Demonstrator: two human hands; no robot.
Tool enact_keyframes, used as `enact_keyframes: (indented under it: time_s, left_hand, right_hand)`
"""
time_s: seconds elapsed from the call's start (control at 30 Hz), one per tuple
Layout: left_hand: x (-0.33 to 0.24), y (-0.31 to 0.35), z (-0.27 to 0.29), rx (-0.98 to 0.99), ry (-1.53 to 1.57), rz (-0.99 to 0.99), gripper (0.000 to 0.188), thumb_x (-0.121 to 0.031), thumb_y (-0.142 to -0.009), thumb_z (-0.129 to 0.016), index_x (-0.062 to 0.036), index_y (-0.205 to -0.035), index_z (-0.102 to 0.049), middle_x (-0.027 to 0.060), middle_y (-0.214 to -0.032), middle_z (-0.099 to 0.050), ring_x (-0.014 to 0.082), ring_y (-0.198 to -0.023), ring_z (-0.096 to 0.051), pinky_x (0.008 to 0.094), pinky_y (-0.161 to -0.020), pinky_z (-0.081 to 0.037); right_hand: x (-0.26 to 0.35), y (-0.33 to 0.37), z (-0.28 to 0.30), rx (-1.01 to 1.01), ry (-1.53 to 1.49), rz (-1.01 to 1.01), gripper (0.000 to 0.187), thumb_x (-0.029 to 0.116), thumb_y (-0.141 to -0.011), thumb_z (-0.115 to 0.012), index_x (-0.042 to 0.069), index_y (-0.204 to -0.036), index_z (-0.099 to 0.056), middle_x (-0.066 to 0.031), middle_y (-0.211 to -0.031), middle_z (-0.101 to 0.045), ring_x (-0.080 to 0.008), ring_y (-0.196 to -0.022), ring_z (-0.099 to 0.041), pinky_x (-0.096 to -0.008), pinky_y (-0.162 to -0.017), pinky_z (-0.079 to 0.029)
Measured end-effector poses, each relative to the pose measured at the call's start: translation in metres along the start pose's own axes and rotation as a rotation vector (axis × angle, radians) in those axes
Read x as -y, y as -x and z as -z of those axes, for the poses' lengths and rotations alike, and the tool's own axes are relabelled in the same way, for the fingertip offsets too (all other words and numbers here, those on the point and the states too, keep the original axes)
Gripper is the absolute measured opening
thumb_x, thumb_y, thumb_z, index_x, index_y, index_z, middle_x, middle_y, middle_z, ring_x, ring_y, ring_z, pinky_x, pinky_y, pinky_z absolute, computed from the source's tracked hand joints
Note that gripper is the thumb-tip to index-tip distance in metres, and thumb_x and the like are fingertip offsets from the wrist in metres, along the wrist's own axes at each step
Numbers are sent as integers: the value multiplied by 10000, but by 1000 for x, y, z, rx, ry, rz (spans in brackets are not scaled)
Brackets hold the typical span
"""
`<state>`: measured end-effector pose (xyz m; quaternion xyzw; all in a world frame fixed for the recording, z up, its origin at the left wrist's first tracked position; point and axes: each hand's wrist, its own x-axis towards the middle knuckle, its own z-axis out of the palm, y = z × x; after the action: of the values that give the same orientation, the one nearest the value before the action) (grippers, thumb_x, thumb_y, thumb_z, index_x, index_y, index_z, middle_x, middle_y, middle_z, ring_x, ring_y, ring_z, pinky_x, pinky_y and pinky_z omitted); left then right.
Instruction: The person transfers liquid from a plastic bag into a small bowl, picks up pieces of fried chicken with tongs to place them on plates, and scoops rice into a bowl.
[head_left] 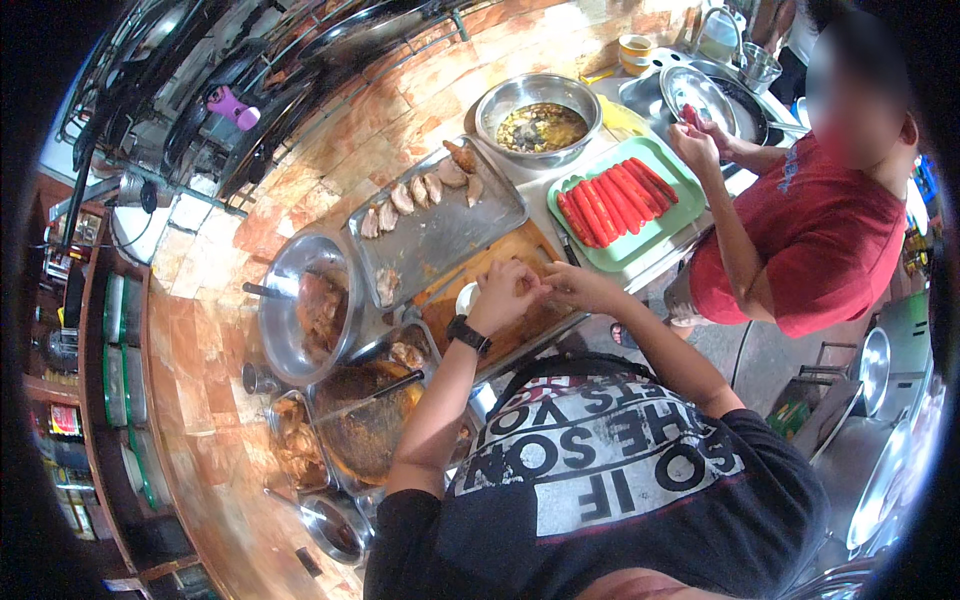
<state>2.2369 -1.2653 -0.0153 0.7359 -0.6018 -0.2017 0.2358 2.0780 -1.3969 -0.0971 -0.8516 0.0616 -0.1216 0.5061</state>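
Note:
My left hand [508, 297], with a black watch on the wrist, and my right hand [580, 289] meet above a wooden cutting board [492, 262]. The fingers of both are closed and pressed together. Whatever they hold, if anything, is too small to make out. Half hidden beside my left hand is a small white round dish [466, 298]. Past the board, a metal tray [440, 232] carries a row of sliced meat pieces [403, 197]. A dark-handled utensil [569, 250] lies at the board's right end.
Right of the board, a pale green tray [666, 170] holds several red sausages [615, 203]. A steel bowl [538, 120] of liquid stands behind. Left are a steel bowl [310, 309] with meat and food containers [365, 425]. A co-worker [838, 215] in red stands close on the right.

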Motion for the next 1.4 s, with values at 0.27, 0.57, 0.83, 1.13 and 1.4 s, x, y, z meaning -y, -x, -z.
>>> enact_keyframes:
  time_s: [0.27, 0.57, 0.83, 1.13, 1.4]
  left_hand:
    - [-25, 4, -23, 149, 741, -86, 173, -212, -850, -718, -47, -835, -667, 23, -809, -631, 130, -792, -595, 294, -744, -460]
    - [-73, 7, -71, 376, 617, 86, 245, -269, -887, -691, -27, -889, -652, 5, -736, -528, 106, -693, -481, 271, -634, -402]
    - [-75, -6, -98, 470, 522, -19, 340, -359, -877, -685, -22, -863, -644, 42, -670, -518, 141, -619, -466, 314, -568, -388]
    - [-89, 6, -73, 582, 523, 111, 247, -276, -919, -642, -32, -953, -633, 37, -858, -581, 155, -841, -535, 290, -780, -444]
    - [-76, 3, -8, 236, 205, -88, 189, -252, -847, -722, -82, -884, -649, 41, -831, -620, 185, -848, -560, 301, -779, -441]
  right_hand:
    - [78, 58, 31, -98, 107, 29, 185, 136, -893, -591, 15, -1032, -598, -211, -1040, -461, -373, -1044, -487, -424, -928, -415]
    - [72, 132, 12, -352, 287, -236, 138, 124, -848, -625, 94, -982, -638, -105, -1014, -522, -326, -994, -503, -423, -807, -452]
    - [75, 155, 12, -478, 320, -252, 123, 42, -768, -648, 26, -882, -607, -91, -922, -536, -305, -898, -504, -401, -760, -442]
    - [58, 155, 1, -517, 292, -251, 153, 50, -769, -643, 53, -922, -646, -77, -868, -567, -292, -893, -518, -398, -768, -446]
    - [15, 208, 15, -646, 276, -376, 100, -22, -819, -611, 51, -877, -646, -81, -897, -600, -284, -908, -561, -371, -838, -440]
